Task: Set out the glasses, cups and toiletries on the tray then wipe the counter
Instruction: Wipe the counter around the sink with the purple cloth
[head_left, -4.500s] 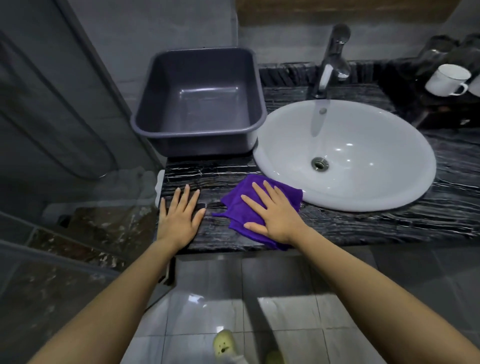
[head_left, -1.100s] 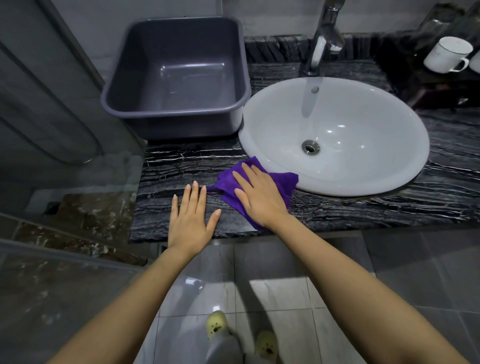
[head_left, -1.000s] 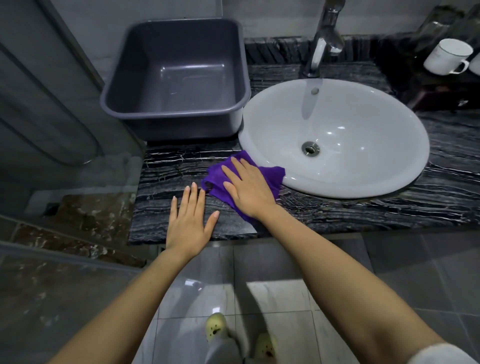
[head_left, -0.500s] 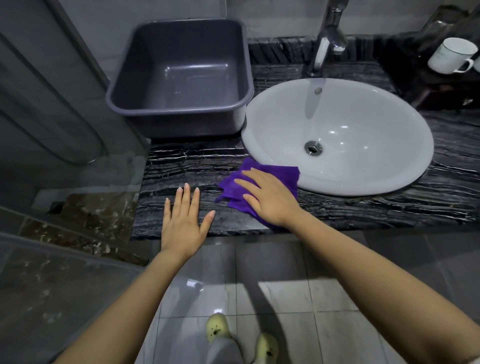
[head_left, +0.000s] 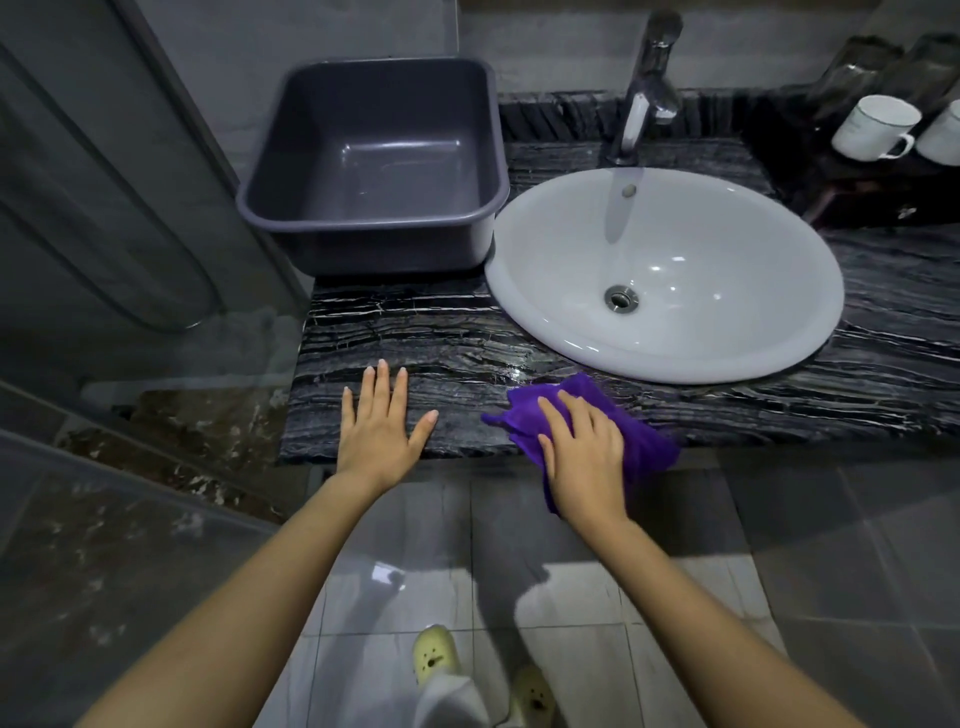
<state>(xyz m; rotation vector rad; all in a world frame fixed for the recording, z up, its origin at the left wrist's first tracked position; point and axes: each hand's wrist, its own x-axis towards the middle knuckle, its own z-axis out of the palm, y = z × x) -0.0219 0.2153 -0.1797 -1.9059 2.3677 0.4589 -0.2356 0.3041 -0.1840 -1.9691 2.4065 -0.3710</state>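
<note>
A purple cloth (head_left: 641, 434) lies on the front edge of the black marble counter (head_left: 431, 353), partly hanging over it. My right hand (head_left: 582, 457) presses flat on the cloth with its fingers straight. Flat on the bare counter to the left rests my left hand (head_left: 382, 428), fingers spread. At the far right stand two white cups (head_left: 875, 127) on a dark tray (head_left: 852, 200), with clear glasses (head_left: 852, 67) behind them. A wet streak shines on the counter just left of the cloth.
An empty grey plastic tub (head_left: 374, 161) stands at the back left of the counter. The white oval sink (head_left: 670, 275) with a chrome tap (head_left: 647, 83) fills the middle. A glass shower wall (head_left: 104, 218) borders the left. Tiled floor and my slippers lie below.
My right hand has slid the cloth right and toward the counter's front edge, so it now overhangs. The left hand stays flat in its place.
</note>
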